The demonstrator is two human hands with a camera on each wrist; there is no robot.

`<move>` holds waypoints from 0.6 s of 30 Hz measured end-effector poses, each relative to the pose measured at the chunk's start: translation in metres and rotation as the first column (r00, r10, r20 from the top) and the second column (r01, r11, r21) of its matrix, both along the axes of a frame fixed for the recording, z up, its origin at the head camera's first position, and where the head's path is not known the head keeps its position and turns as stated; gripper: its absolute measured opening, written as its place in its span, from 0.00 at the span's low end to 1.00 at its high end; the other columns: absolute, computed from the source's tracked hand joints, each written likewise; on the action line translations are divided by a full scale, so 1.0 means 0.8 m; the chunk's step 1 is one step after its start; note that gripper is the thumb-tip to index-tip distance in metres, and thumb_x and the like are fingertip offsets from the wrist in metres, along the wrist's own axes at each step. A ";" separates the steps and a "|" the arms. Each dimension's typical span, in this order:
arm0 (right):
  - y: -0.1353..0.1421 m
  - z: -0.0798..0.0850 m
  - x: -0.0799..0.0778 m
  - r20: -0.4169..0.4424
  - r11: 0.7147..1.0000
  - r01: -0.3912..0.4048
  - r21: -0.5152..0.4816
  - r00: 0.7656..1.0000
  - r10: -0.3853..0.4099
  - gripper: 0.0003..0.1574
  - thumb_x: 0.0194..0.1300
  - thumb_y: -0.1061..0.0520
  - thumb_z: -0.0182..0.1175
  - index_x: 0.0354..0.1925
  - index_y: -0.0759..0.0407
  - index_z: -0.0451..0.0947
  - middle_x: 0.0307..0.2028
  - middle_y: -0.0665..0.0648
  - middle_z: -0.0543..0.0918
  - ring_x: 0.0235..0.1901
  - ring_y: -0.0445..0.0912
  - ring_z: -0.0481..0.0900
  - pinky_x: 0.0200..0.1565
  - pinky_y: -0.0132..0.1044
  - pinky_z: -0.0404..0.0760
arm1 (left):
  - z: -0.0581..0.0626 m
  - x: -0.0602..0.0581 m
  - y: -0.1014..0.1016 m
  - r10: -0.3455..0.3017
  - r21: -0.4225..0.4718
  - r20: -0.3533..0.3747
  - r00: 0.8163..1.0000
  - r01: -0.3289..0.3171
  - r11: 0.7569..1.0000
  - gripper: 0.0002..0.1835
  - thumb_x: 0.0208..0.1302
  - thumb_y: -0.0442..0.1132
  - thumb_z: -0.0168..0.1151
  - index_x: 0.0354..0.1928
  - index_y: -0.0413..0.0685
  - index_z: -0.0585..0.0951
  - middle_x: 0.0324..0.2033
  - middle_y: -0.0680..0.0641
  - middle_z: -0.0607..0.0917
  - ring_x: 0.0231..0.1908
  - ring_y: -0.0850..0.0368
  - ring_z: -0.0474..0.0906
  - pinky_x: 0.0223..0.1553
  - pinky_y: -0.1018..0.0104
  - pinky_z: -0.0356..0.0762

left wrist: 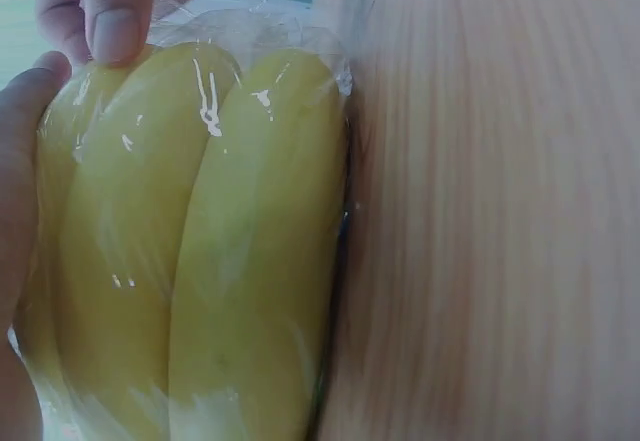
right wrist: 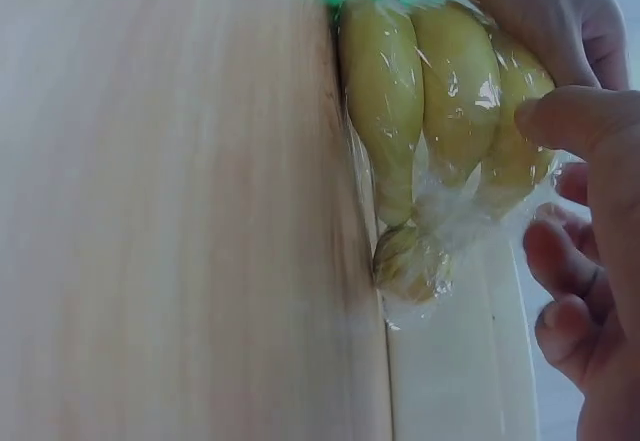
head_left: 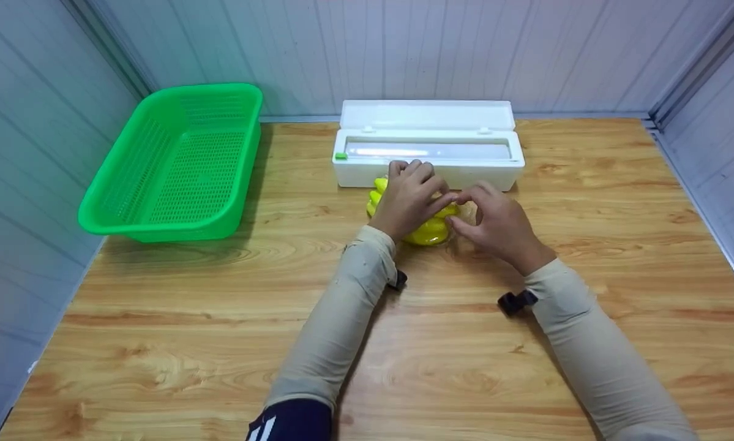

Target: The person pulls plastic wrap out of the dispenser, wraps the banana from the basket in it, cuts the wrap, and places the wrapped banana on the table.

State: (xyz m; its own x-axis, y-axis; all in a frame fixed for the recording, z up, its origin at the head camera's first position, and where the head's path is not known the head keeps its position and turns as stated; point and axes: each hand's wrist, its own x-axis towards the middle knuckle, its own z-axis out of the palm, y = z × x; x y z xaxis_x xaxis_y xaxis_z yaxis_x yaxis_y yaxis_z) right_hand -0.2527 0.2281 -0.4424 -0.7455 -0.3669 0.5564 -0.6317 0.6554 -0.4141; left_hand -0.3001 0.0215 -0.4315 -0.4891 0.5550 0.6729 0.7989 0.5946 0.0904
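Note:
A bunch of yellow bananas (head_left: 429, 234) wrapped in clear cling film lies in front of a white cling film box (head_left: 428, 164). My left hand (head_left: 412, 199) holds the bunch from above with bent fingers, its thumb along the side. In the left wrist view, shiny film covers the bananas (left wrist: 255, 231) and bunches up at their ends. My right hand (head_left: 498, 223) is at the bunch's right side, thumb and index finger parted, the index fingertip close to the left thumb. In the right wrist view, the right thumb (right wrist: 560, 121) touches the wrapped bananas (right wrist: 455, 91); its other fingers are loosely bent.
The box stands with its lid (head_left: 428, 115) raised near the back wall (head_left: 403, 55), with a small green slider (head_left: 340, 156) at its left end. A green plastic basket (head_left: 171, 229) is on the wooden table (head_left: 220, 343) at the back left. Walls enclose both sides.

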 end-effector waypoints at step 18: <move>-0.010 0.002 0.005 0.211 0.996 0.084 -0.032 0.975 -0.076 0.26 0.60 0.43 0.72 0.44 0.60 0.77 0.27 0.58 0.81 0.21 0.43 0.75 0.23 0.38 0.72 | 0.000 0.002 0.002 0.036 -0.026 0.032 0.999 -0.035 0.999 0.21 0.72 0.60 0.53 0.37 0.52 0.84 0.33 0.53 0.79 0.39 0.53 0.74 0.49 0.53 0.64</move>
State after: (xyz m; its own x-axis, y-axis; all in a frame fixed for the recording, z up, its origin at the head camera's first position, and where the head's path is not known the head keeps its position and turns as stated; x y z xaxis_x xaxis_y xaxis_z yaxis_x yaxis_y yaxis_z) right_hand -0.2485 0.2202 -0.4405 -0.8728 -0.2818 0.3985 -0.4747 0.6802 -0.5586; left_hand -0.2982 0.0229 -0.4316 -0.5301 0.5535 0.6424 0.7740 0.6252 0.1000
